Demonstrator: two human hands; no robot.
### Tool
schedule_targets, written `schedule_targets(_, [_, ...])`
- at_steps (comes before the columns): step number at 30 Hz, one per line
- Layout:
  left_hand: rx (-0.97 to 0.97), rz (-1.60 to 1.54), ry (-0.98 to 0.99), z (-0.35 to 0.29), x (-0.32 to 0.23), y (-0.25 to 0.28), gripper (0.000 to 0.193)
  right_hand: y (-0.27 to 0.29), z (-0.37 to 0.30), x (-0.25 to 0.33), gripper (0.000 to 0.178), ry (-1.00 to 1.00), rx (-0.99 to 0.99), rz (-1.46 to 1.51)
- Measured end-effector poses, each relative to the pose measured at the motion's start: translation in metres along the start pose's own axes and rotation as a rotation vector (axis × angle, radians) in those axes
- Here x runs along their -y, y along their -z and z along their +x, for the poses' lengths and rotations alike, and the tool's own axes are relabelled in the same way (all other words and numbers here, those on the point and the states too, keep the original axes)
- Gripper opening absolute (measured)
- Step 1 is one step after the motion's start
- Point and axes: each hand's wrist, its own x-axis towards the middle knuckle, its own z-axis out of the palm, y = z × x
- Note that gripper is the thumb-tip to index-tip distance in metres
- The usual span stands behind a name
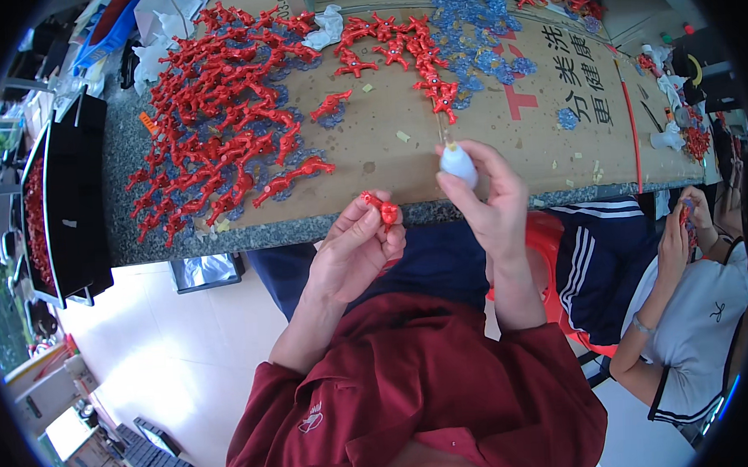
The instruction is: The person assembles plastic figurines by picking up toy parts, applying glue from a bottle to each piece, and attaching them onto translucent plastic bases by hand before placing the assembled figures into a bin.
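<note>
Between the fingertips of my left hand [357,238] is a small red figurine [383,210], held just in front of the table's near edge. My right hand [493,199] grips a white squeeze bottle [458,165] whose thin nozzle points up and away from me. Beyond that nozzle a row of red figurines [427,72] runs back across the cardboard. A single red figurine [330,106] lies apart in the middle. Many more cover the left side in a large heap [226,98], mixed with clear bluish plastic pieces.
Printed cardboard [388,162] covers the stone-topped table [307,228]. Clear blue pieces [474,29] are piled at the back, near crumpled white tissue [325,27]. A black bin [76,196] of red parts stands at the left. On the right a co-worker [687,320] sits handling a small piece.
</note>
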Motion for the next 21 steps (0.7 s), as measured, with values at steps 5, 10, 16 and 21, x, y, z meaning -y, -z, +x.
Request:
schedule_targets(5, [-0.008,0.018,-0.051,-0.003,0.004,0.006,0.020,-0.034,0.027,-0.019,0.027,0.228,-0.023,-0.275])
schedule_targets(10, [-0.032,0.051,-0.075,-0.006,0.001,0.005,0.019,-0.021,0.028,-0.007,0.025,0.228,0.031,-0.249])
schedule_targets(16, [0.003,0.088,0.011,0.002,0.007,0.001,0.020,0.036,0.086,-0.022,0.014,0.415,-0.246,-0.743])
schedule_targets(21, [0.016,0.083,0.026,0.008,0.011,0.000,0.020,0.046,0.092,-0.023,0.011,0.292,-0.144,-0.764])
